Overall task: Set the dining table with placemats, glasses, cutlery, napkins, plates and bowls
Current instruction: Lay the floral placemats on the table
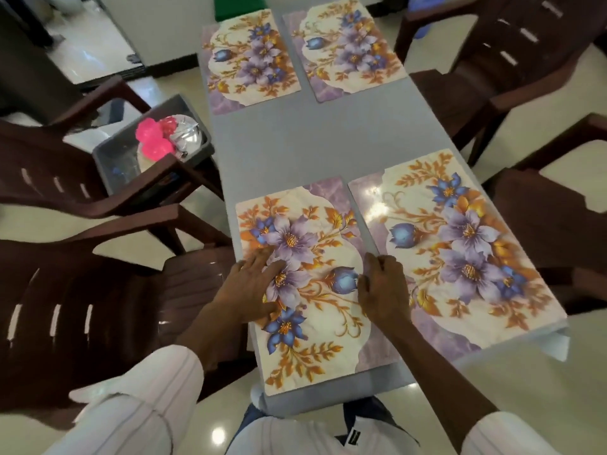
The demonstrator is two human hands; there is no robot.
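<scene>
— Starting at the fingers of the left hand [256,284]?
— Straight and spread, pressed flat onto the near-left rectangular glossy placemat [322,339] printed with purple and blue flowers and orange leaves. Holding nothing, just lying on its left half.
— And on the right hand [384,287]?
— Curled at that same mat's right edge, thumb on the print beside a blue bud. Tips hidden under the knuckles; cannot tell whether pinching the edge or only resting there.
— Next to it?
— Just beside, with a thin gap, a second matching floral placemat [460,244], reaching the near-right corner of the long grey table [295,142]. Across a stretch of grey tabletop, at the far end, two more of the same: the far-left placemat [253,57] and the far-right placemat [348,47], side by side, apart by a narrow strip.
— Around the table?
— Crowded by dark brown plastic chairs [108,274], two to each side, arms close against the table edges. On the farther left seat, a grey plastic tub [108,152] holding bright pink items [154,139] and a shiny silver round thing [187,136]; too blurred to name further. Beyond the far end, something green [239,8]. Below, white striped sleeves [147,405] and glossy pale floor tiles [525,356].
</scene>
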